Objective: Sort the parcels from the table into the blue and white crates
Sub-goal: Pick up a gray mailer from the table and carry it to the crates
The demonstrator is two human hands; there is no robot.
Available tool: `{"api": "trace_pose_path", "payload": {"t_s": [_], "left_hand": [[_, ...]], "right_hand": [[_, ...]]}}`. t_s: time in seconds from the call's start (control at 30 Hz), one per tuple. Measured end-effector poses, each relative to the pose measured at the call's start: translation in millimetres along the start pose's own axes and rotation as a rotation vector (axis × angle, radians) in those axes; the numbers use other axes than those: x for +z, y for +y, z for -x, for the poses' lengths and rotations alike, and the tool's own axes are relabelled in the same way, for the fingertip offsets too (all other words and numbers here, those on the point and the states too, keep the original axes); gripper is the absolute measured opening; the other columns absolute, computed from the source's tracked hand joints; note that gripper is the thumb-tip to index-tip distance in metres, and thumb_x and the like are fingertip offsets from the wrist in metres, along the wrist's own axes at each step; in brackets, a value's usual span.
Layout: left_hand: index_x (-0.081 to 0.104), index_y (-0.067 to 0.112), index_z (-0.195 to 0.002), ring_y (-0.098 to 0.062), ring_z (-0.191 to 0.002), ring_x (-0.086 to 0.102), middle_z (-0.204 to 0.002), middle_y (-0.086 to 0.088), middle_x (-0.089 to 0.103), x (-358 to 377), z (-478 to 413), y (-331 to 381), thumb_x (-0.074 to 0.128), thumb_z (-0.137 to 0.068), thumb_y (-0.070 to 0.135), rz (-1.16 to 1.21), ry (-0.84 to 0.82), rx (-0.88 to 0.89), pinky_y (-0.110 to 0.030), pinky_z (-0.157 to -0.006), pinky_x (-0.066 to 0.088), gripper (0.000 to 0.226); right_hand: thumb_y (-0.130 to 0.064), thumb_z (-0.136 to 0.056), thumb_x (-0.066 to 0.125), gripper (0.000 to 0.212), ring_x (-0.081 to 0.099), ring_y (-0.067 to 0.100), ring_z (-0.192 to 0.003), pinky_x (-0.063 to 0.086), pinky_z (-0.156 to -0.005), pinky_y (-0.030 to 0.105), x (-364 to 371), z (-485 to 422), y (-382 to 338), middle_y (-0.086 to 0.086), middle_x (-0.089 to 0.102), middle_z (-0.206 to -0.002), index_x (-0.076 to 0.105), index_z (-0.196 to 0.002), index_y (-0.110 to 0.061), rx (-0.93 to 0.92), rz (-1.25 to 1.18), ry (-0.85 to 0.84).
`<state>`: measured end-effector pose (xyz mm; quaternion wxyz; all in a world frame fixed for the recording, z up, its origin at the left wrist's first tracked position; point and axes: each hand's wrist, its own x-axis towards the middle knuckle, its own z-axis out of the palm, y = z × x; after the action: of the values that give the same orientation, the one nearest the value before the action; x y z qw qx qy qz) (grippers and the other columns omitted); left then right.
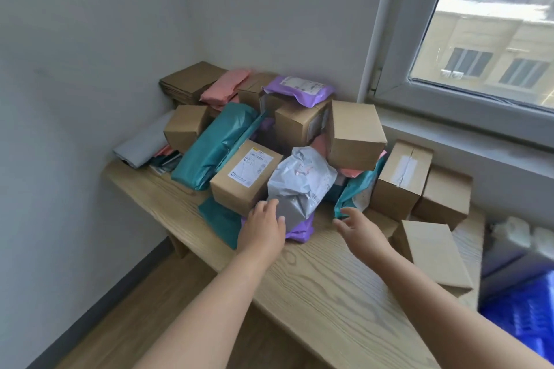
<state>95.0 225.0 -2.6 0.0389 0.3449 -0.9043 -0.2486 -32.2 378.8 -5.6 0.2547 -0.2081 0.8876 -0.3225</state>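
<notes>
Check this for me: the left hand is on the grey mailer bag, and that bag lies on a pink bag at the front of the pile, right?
Not quite. The left hand touches the grey mailer bag, but that bag lies on a purple bag, not a pink one, as the head view shows. The rest holds.

Blue crate (521,317): blurred, cut off by right edge, inside not visible.
White shapes, right (518,237): too blurred to name.
Purple mailer, near (299,231): mostly buried under grey mailer (299,183), visible only at a corner.
Box label (250,166): print too small to read.
Pink mailer, middle (319,144): wedged behind boxes, visible only as a sliver.
Left hand (263,225): seen from the back, palm hidden; gripping or merely touching grey mailer, cannot tell.
Dark items, far left (166,160): small, overlapped, unidentifiable.
Table (329,293): near corner cut off by bottom edge.
</notes>
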Motion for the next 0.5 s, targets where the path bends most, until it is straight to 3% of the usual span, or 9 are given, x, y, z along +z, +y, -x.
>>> {"api": "trace_pose_path", "payload": {"t_s": [0.1, 0.23, 0.3, 0.37, 0.4, 0.5], "left_hand": [[0.035, 0.017, -0.147, -0.02, -0.133, 0.042, -0.149, -0.002, 0.039, -9, -39, 4, 0.035, -0.106, 0.032, 0.028, 0.059, -0.044, -0.037, -0.101, 0.044, 0.043], [0.031, 0.017, -0.15, -0.024, -0.134, 0.041, -0.15, -0.006, 0.038, -13, -88, 7, 0.033, -0.105, 0.042, 0.13, 0.03, -0.137, -0.04, -0.105, 0.04, 0.051], [0.03, 0.016, -0.152, -0.027, -0.136, 0.039, -0.153, -0.008, 0.037, -11, -111, 4, 0.034, -0.104, 0.047, 0.202, -0.029, -0.173, -0.041, -0.109, 0.036, 0.057], [0.03, 0.016, -0.153, -0.028, -0.137, 0.04, -0.154, -0.007, 0.037, -9, -126, 3, 0.036, -0.102, 0.052, 0.26, -0.156, -0.201, -0.04, -0.108, 0.037, 0.063], [0.03, 0.016, -0.153, -0.028, -0.137, 0.041, -0.154, -0.006, 0.038, -6, -131, 1, 0.037, -0.101, 0.055, 0.3, -0.223, -0.209, -0.038, -0.105, 0.037, 0.065], [0.033, 0.016, -0.151, -0.027, -0.131, 0.047, -0.148, -0.005, 0.045, 1, -148, -7, 0.046, -0.095, 0.06, 0.387, -0.344, -0.238, -0.034, -0.099, 0.039, 0.072]], "right_hand": [[-0.038, -0.102, 0.048, 0.054, 0.058, 0.021, -0.107, 0.04, -0.084, 0.028, 10, -39, -12, 0.004, 0.058, -0.128, 0.036, -0.15, -0.017, 0.064, -0.086, -0.027], [-0.044, -0.101, 0.048, 0.062, 0.053, 0.026, -0.126, 0.04, -0.1, 0.034, 21, -79, -24, 0.008, 0.05, -0.144, 0.031, -0.152, -0.013, 0.165, -0.21, -0.06], [-0.046, -0.1, 0.048, 0.053, 0.054, 0.026, -0.121, 0.039, -0.097, 0.035, 25, -96, -29, 0.004, 0.055, -0.13, 0.044, -0.14, -0.012, 0.229, -0.258, -0.072], [-0.05, -0.098, 0.05, 0.034, 0.056, 0.02, -0.093, 0.038, -0.083, 0.034, 29, -107, -32, -0.001, 0.052, -0.099, 0.055, -0.104, -0.017, 0.308, -0.346, -0.098], [-0.052, -0.096, 0.052, 0.036, 0.055, 0.019, -0.085, 0.041, -0.08, 0.035, 32, -109, -33, 0.0, 0.053, -0.093, 0.056, -0.097, -0.016, 0.333, -0.382, -0.115], [-0.052, -0.096, 0.053, 0.04, 0.061, 0.021, -0.091, 0.051, -0.086, 0.037, 43, -113, -33, 0.002, 0.064, -0.101, 0.061, -0.11, -0.015, 0.365, -0.489, -0.156]]}}
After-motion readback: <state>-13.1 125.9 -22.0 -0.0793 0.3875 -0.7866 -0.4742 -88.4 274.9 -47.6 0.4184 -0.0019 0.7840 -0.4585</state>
